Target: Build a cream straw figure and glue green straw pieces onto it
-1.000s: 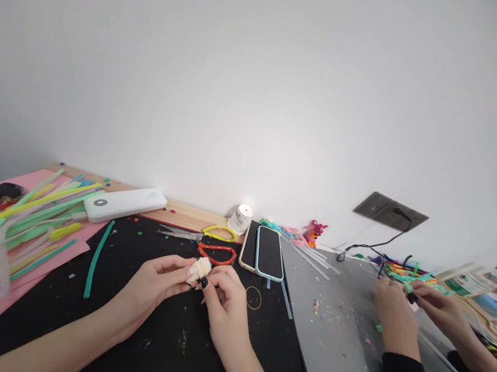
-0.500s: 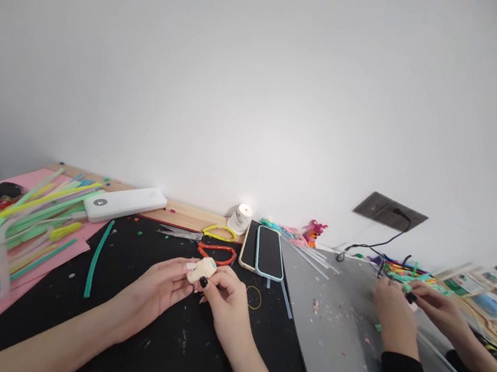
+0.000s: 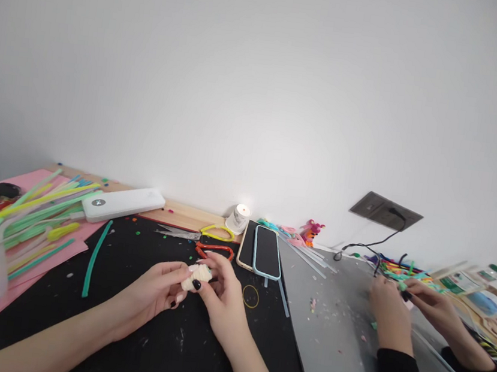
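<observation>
Over the black mat (image 3: 131, 328), both of my hands pinch a small cream-coloured lump (image 3: 199, 275). My left hand (image 3: 154, 290) grips it from the left, fingers curled. My right hand (image 3: 222, 296) closes on it from the right, thumb with a dark nail against it. Just beyond my fingers lie red loop handles (image 3: 215, 249), a yellow loop (image 3: 217, 231) and small metal snips (image 3: 179, 233). A thin yellow ring (image 3: 251, 295) rests on the mat to the right.
Two phones (image 3: 266, 251) lie side by side near a lit candle (image 3: 240, 216). A white case (image 3: 123, 202), a green stick (image 3: 95, 256) and piled coloured straws (image 3: 19, 212) sit on pink paper at left. Another person's hands (image 3: 401, 304) work over the grey mat at right.
My hands have turned the cream lump and shifted it slightly lower and left. The view has drifted a little. The other person's hands keep working at the right.
</observation>
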